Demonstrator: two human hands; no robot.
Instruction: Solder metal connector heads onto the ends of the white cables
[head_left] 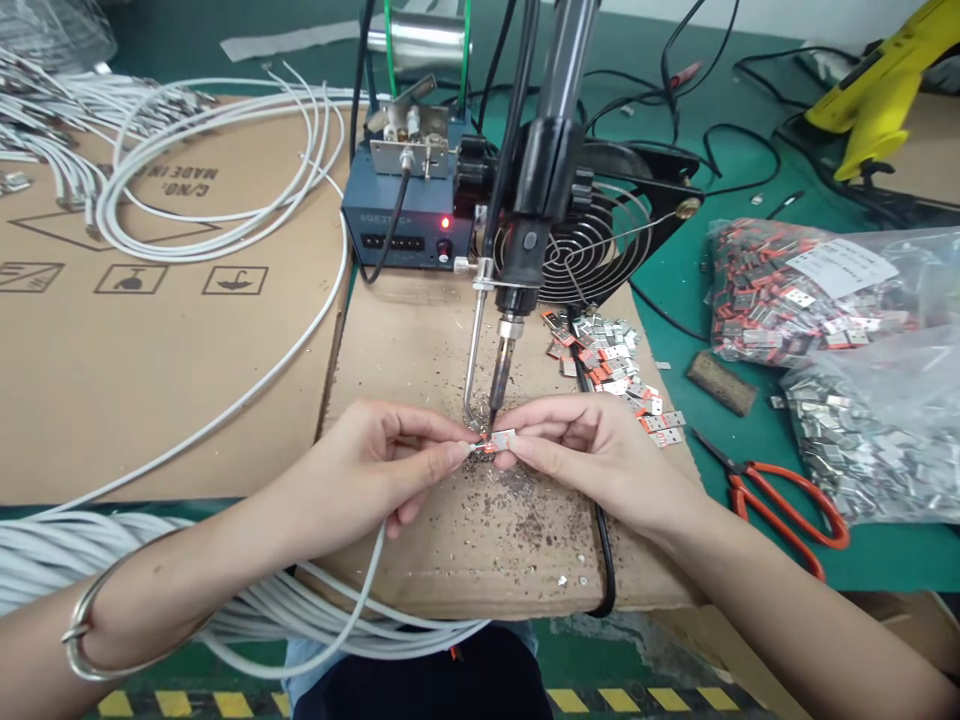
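Note:
Between finger and thumb, my left hand (405, 460) pinches the end of a white cable (369, 590), which hangs down below it. My right hand (592, 450) pinches a small metal USB connector (504, 440) with an orange part. The cable's stripped end meets the connector right under the tip of a soldering iron (498, 385), held point down in a stand. Beside the tip, a thin bent metal feed tube (472, 360) ends close to the joint. Whether the tip touches the joint is too small to tell.
Behind stands a blue soldering station (405, 215) with a solder spool (420, 50) and a fan (577, 240). Loose connectors (615, 360) lie right, near bagged connectors (810, 290) and orange-handled scissors (787, 500). Coiled white cables (217, 220) lie left; more cables (90, 550) rest in front.

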